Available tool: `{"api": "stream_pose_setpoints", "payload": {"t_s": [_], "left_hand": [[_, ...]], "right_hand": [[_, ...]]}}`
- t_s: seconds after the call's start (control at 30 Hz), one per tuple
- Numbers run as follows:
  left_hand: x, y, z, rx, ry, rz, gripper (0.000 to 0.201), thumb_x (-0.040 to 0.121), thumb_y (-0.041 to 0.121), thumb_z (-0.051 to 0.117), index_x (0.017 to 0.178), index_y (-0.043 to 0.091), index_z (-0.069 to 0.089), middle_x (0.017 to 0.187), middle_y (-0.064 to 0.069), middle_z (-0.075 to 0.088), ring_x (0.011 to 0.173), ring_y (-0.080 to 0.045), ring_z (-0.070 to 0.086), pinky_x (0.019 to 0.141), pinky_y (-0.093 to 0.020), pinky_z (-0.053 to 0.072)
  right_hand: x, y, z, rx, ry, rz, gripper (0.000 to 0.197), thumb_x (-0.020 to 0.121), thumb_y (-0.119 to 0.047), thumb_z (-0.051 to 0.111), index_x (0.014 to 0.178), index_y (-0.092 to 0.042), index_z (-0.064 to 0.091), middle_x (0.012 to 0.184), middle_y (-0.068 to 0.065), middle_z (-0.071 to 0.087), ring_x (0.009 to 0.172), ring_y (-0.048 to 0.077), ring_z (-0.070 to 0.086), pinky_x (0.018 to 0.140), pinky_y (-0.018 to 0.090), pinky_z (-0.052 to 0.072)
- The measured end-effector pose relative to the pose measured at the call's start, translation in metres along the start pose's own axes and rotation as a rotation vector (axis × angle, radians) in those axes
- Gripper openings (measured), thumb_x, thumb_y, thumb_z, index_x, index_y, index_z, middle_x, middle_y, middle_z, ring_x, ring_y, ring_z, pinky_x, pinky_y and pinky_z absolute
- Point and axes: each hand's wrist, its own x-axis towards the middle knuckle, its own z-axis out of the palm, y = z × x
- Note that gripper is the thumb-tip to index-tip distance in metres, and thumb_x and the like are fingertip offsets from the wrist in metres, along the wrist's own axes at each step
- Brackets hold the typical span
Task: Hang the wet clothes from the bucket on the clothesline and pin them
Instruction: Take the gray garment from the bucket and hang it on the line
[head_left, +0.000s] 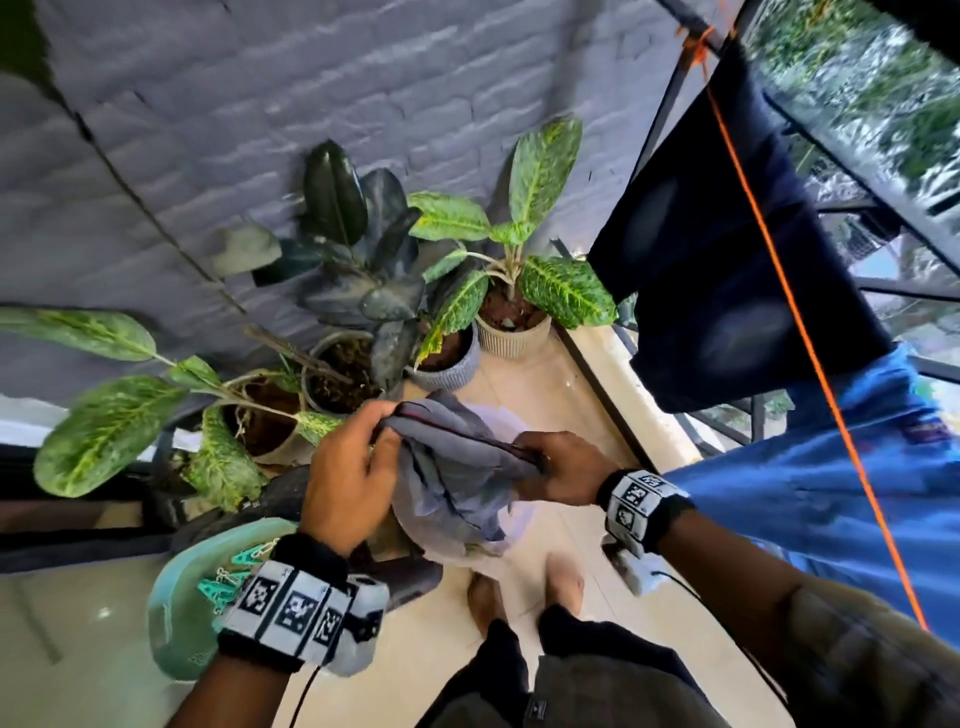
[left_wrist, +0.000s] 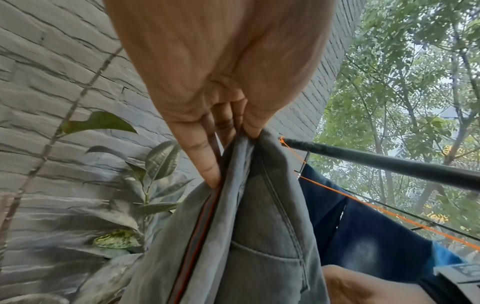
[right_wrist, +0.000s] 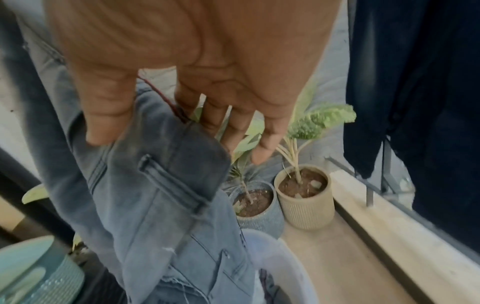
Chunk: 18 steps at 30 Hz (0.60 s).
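Note:
A wet grey denim garment (head_left: 457, 467) with a belt loop and pockets hangs between my two hands above the white bucket (head_left: 496, 418). My left hand (head_left: 382, 431) pinches one end of its waistband, thumb and fingers closed on the grey fabric (left_wrist: 259, 226). My right hand (head_left: 530, 457) grips the other end, thumb over the band and fingers behind it (right_wrist: 166, 139). The bucket's rim (right_wrist: 285, 257) lies just below the cloth. The orange clothesline (head_left: 779, 291) runs along my right side, carrying a dark navy garment (head_left: 717, 260) and a blue one (head_left: 831, 493).
A teal basket (head_left: 176, 613) with green clothespins (head_left: 228, 577) stands by my left wrist. Several potted plants (head_left: 514, 322) line the grey brick wall ahead. A stone ledge (head_left: 623, 395) and black railing (left_wrist: 389, 164) border the right. My bare feet (head_left: 519, 587) are on the tiled floor.

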Motion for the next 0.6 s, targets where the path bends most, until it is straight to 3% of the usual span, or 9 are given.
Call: {"api": "stream_pose_setpoints", "payload": {"t_s": [0.1, 0.17, 0.27, 0.33, 0.43, 0.5, 0.6], "left_hand": [[-0.002, -0.001, -0.008, 0.002, 0.022, -0.036, 0.030, 0.092, 0.026, 0.045, 0.115, 0.015, 0.061, 0.097, 0.001, 0.067, 0.085, -0.016, 0.062, 0.071, -0.030, 0.046], [-0.005, -0.008, -0.009, 0.023, 0.028, -0.081, 0.025, 0.095, 0.018, 0.048, 0.115, 0.012, 0.061, 0.099, -0.001, 0.066, 0.086, -0.018, 0.060, 0.069, -0.026, 0.039], [-0.010, -0.028, -0.009, 0.054, 0.002, -0.211, 0.027, 0.094, 0.003, 0.053, 0.118, 0.012, 0.061, 0.107, -0.007, 0.068, 0.094, -0.023, 0.062, 0.072, -0.027, 0.038], [-0.014, -0.037, -0.009, 0.071, -0.071, -0.236, 0.038, 0.091, 0.003, 0.058, 0.126, 0.018, 0.059, 0.120, -0.004, 0.067, 0.109, -0.023, 0.062, 0.084, -0.028, 0.045], [-0.017, -0.026, -0.004, -0.040, -0.197, -0.151, 0.057, 0.086, 0.006, 0.069, 0.138, 0.024, 0.052, 0.135, 0.010, 0.055, 0.122, -0.002, 0.049, 0.095, -0.008, 0.037], [-0.014, -0.009, 0.003, -0.078, -0.252, -0.002, 0.062, 0.081, 0.016, 0.077, 0.137, 0.027, 0.052, 0.136, 0.014, 0.051, 0.122, 0.005, 0.044, 0.099, -0.010, 0.037], [-0.007, 0.014, 0.016, -0.118, -0.269, 0.092, 0.059, 0.077, 0.031, 0.079, 0.130, 0.024, 0.055, 0.125, 0.016, 0.057, 0.112, 0.006, 0.051, 0.089, -0.012, 0.042]], "right_hand": [[-0.009, -0.002, -0.015, -0.109, 0.064, -0.044, 0.016, 0.079, -0.028, 0.067, 0.092, -0.027, 0.058, 0.083, -0.005, 0.065, 0.078, 0.020, 0.058, 0.067, 0.028, 0.039], [-0.017, -0.011, -0.033, -0.177, 0.161, -0.063, 0.016, 0.074, -0.019, 0.062, 0.089, -0.025, 0.059, 0.082, -0.004, 0.065, 0.079, 0.024, 0.059, 0.066, 0.031, 0.043], [-0.029, -0.030, -0.062, -0.243, 0.289, -0.127, 0.019, 0.074, -0.022, 0.052, 0.091, -0.024, 0.060, 0.087, -0.003, 0.066, 0.083, 0.027, 0.061, 0.069, 0.037, 0.050], [-0.034, -0.048, -0.077, -0.291, 0.333, -0.192, 0.030, 0.074, -0.031, 0.041, 0.094, -0.023, 0.063, 0.090, -0.003, 0.066, 0.087, 0.028, 0.062, 0.071, 0.040, 0.052], [-0.035, -0.085, -0.087, -0.380, 0.301, -0.297, 0.043, 0.075, -0.044, 0.037, 0.103, -0.029, 0.065, 0.093, -0.007, 0.067, 0.088, 0.021, 0.062, 0.074, 0.034, 0.052], [-0.032, -0.109, -0.086, -0.442, 0.275, -0.319, 0.038, 0.076, -0.044, 0.045, 0.111, -0.036, 0.057, 0.088, -0.010, 0.067, 0.081, 0.019, 0.062, 0.070, 0.033, 0.053], [-0.029, -0.132, -0.084, -0.417, 0.296, -0.349, 0.047, 0.073, -0.032, 0.066, 0.113, -0.039, 0.043, 0.070, -0.006, 0.063, 0.065, 0.023, 0.058, 0.060, 0.035, 0.052]]}}
